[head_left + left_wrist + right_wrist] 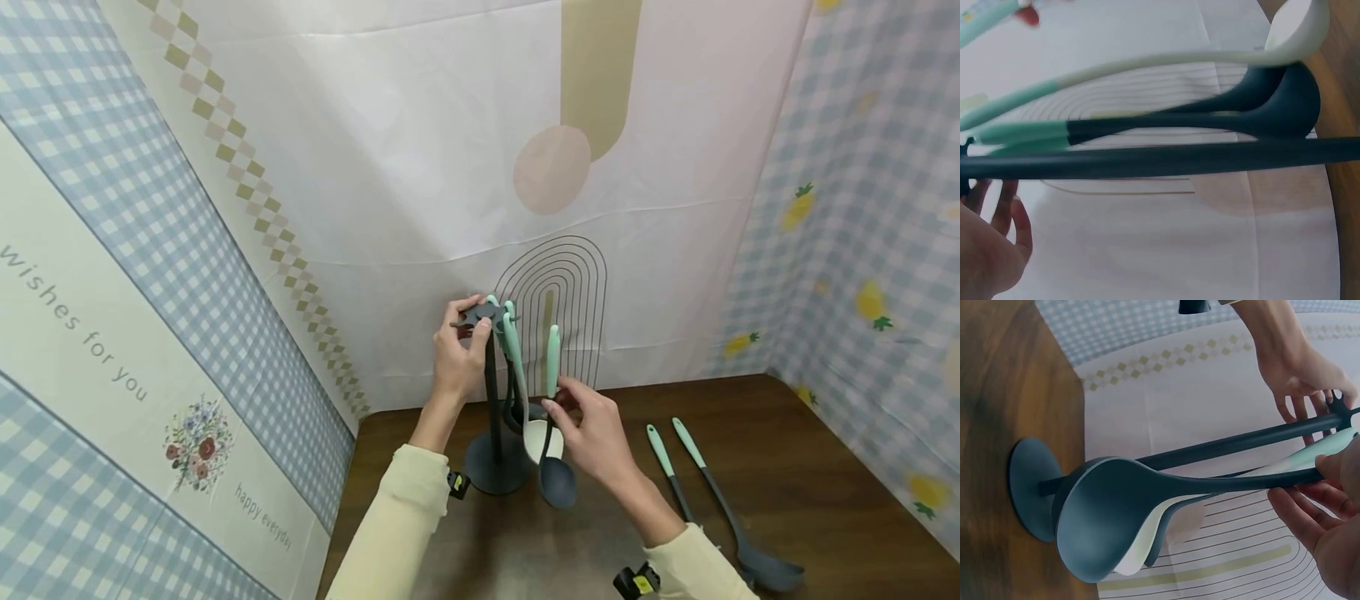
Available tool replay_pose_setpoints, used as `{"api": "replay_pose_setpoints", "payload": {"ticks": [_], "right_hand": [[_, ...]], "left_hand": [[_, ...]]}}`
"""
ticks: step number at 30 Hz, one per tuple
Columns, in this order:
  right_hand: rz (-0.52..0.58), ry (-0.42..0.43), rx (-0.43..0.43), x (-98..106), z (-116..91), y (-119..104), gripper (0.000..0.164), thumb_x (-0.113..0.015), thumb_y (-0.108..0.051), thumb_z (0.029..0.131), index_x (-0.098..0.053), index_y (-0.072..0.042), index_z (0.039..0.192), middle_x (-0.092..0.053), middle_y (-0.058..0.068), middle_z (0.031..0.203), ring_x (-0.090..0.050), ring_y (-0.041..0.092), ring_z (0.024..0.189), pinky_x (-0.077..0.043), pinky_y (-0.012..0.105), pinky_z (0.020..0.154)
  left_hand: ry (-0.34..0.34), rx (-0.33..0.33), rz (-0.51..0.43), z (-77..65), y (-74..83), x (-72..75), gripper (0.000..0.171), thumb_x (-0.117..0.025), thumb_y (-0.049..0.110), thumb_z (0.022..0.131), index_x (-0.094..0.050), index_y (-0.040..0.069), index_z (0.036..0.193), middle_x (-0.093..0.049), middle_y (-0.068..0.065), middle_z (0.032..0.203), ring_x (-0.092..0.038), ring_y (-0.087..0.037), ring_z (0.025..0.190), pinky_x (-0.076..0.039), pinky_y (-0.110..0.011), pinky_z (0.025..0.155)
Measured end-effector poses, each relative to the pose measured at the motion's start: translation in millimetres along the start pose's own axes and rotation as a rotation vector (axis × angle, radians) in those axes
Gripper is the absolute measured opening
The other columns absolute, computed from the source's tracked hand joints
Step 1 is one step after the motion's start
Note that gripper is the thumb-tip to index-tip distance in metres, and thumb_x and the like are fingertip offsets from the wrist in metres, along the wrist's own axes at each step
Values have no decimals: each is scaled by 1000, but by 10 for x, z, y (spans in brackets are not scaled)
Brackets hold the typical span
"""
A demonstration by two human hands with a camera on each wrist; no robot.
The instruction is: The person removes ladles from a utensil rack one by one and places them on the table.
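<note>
My left hand [457, 358] holds the hooked top of a dark utensil stand [492, 392], with the thumb over it. On the stand's right side hang a white ladle [536, 437] with a mint handle and dark utensils [1285, 103], partly hidden behind it in the head view. Just right of these, my right hand [596, 429] pinches a dark ladle [557, 483] between thumb and fingers, below its mint grip. The ladle hangs bowl down, its handle upright and its top apart from the hooks. In the right wrist view its bowl [1107, 512] overlaps the white ladle.
Two more mint-handled utensils lie on the brown wooden table [825, 467] at the right: a dark turner [768, 568] and another utensil [660, 450], its lower part hidden by my right sleeve. Printed cloths [420, 167] line the back and both sides.
</note>
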State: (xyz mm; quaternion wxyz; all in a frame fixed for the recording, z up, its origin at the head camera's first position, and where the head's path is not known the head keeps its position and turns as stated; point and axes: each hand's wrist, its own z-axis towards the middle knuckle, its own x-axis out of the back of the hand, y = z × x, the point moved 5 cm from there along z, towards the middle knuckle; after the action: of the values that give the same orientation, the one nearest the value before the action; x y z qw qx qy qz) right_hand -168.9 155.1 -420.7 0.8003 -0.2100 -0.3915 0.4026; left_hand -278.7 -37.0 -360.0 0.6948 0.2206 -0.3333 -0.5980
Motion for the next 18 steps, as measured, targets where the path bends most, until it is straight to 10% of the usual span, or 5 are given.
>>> {"api": "replay_pose_setpoints", "payload": {"ticks": [8,18], "right_hand": [[1,-10,-35,77,-75,95,19,-76,-9,98,-73,-6,116,-70,-1,90,-71,15,81,-59,29,64],[-11,-8,16,167,-91,166,25,-78,-6,96,-73,-2,120,-72,0,90,-73,14,79,-62,34,65]], "left_hand": [[-55,-17,-91,34,360,91,41,-52,6,102,-57,-13,138,-68,-28,133,-67,-42,98,-52,-43,85],[-62,57,-278,-2,-28,-2,41,-52,16,109,-51,-1,146,-58,-19,146,-59,-43,121,-48,-26,97]]}}
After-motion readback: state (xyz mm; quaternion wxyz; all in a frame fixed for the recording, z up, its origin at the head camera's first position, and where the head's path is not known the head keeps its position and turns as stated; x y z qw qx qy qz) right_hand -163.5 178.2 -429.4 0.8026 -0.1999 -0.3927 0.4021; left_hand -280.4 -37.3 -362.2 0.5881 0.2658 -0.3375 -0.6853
